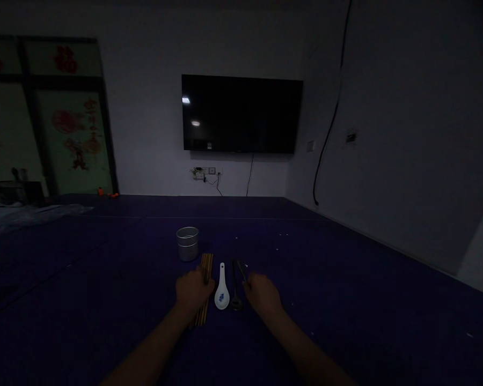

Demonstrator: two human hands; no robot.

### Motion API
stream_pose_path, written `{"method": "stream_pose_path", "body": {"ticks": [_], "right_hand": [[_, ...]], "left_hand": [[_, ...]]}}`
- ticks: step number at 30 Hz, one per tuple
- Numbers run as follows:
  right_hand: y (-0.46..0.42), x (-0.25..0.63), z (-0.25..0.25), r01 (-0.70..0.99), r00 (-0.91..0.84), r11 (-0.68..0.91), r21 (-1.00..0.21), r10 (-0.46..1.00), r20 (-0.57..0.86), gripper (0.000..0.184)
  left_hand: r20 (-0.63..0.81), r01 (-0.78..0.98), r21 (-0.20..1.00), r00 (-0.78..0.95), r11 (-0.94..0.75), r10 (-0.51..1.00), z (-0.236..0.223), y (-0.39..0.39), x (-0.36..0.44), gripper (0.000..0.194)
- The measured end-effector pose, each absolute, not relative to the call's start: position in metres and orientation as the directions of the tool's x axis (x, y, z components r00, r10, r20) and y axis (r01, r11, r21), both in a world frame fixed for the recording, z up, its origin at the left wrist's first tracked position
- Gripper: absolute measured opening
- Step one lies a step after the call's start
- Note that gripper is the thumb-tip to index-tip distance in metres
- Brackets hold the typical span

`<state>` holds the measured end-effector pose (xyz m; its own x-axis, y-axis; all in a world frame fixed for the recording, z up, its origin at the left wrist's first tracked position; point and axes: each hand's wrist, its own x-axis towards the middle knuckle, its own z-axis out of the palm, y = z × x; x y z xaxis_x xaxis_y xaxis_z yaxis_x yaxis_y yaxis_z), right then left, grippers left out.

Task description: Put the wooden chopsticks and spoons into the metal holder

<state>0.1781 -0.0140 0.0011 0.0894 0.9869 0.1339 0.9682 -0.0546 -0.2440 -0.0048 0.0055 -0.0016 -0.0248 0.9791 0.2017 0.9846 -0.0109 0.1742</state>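
Chopsticks bundled in my left grip, fingers closed round them; dark utensil pinched in my right grip. White spoon, dark spoon lie between my grips; metal cup beyond left one. If left hold loosens, chopsticks could fan out; inward sweep could knock white spoon.

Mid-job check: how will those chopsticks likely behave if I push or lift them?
The chopsticks look thin and straight, so they are probably light and stiff. They lie side by side with no band visible, so they may slide or roll apart if pushed, though the left hand hides their middle.
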Motion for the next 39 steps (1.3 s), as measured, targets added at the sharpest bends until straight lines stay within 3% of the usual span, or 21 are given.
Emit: {"method": "stream_pose_path", "body": {"ticks": [20, 30, 39], "right_hand": [[-0.015, 0.176, 0.003, 0.959, 0.070, -0.025, -0.282, 0.986, 0.152, 0.027], [-0.015, 0.175, 0.005, 0.954, 0.084, -0.027, -0.298, 0.980, 0.180, 0.028], [-0.020, 0.181, 0.012, 0.979, 0.105, -0.076, -0.192, 0.983, 0.147, 0.023]], "left_hand": [[0.210, 0.987, 0.162, -0.027, -0.007, 0.977, 0.003, 0.004, -0.009, 0.041], [0.351, 0.957, 0.141, 0.191, -0.254, 0.917, 0.009, -0.008, 0.004, 0.039], [0.272, 0.949, 0.157, 0.224, -0.273, 0.936, 0.010, -0.016, 0.013, 0.027]]}}
